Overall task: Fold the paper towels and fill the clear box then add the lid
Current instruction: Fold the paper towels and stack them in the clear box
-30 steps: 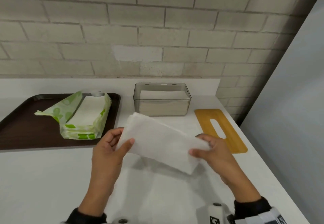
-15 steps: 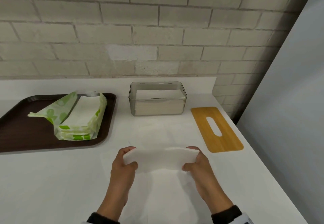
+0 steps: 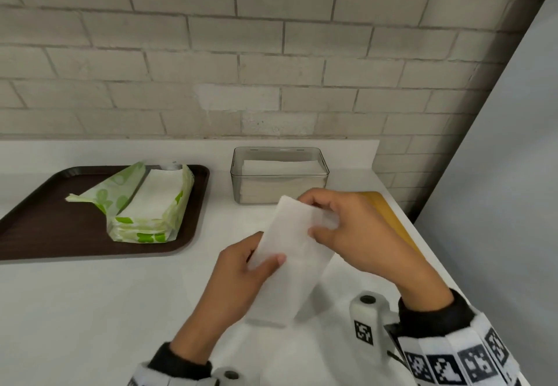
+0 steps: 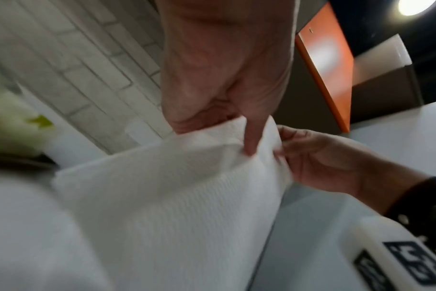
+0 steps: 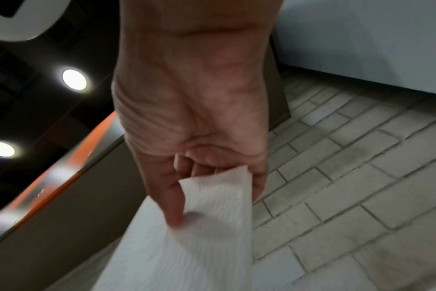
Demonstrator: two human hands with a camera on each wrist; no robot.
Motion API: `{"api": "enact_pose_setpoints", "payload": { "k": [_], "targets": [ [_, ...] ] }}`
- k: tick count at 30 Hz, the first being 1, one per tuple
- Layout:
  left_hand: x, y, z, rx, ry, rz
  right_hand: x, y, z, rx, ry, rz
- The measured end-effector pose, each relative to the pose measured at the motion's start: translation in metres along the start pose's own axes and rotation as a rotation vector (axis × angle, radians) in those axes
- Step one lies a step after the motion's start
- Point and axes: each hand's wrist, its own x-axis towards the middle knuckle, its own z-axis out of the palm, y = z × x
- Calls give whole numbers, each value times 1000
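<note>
Hands [image 3: 305, 253] pinch unmarked paper towel [image 3: 290, 265]; markers unreadable.

White paper towel [image 3: 291, 260]; dark brown tray [image 3: 45, 222]; green-and-white leaf-print wrapper [image 3: 145, 228]; yellow lid [image 3: 389, 213]; clear grey-tinted box [image 3: 279, 195]; black-and-white patterned sleeves [image 3: 459, 364].

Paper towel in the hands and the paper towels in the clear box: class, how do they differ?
The paper towel is held above the counter, pinched by the left hand and right hand; the stacked towels lie inside the clear box. The held one is a single slanted strip; the boxed ones lie flat in a stack. Both are white.
</note>
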Motion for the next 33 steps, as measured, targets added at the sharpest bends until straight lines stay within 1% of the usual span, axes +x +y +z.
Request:
{"api": "enact_pose_setpoints", "payload": {
  "k": [1,2,3,4,5,6,7,8,11,13,15,17,19,21,22,25,26,29,30,31,33],
  "targets": [
    [3,2,4,-70,63,1,1,0,3,40,109,-11],
    [5,3,7,-138,129,-2,1,5,8,126,240,15],
    [7,2,8,-191,190,-10,0,12,16,247,337,76],
    [9,2,10,-237,238,-20,-2,18,25,395,361,151],
    [10,1,11,-273,270,-26,-3,23,35,542,314,218],
    [11,1,13,-301,287,-26,-4,28,45,643,238,264],
    [12,2,14,-317,293,-16,-5,29,53,666,193,274],
    [12,3,15,-327,296,-3,-4,29,59,635,197,258],
    [13,2,18,-329,322,3,-1,29,69,566,315,205],
    [13,-4,22,-326,314,-44,-3,35,76,554,337,229],
    [11,-9,28,-295,281,-101,-7,39,85,494,296,285],
    [9,-11,33,-279,288,-122,-11,40,91,458,305,297],
    [8,-8,33,-291,326,-80,-10,37,88,464,376,250],
    [8,-6,32,-303,335,-53,-10,40,87,497,428,214],
    [7,-8,32,-296,324,-66,-10,43,88,483,424,233],
    [6,-15,36,-271,296,-140,-12,50,98,400,290,374],
    [6,-16,36,-268,302,-140,-12,50,98,389,270,386],
    [10,-18,30,-242,314,-125,-4,42,84,422,288,335],
    [11,-19,27,-219,307,-129,-1,39,79,433,262,319],
    [12,-19,23,-208,301,-140,3,36,74,442,209,311],
    [11,-20,13,-208,307,-158,15,37,65,463,50,319]
  ]
}}
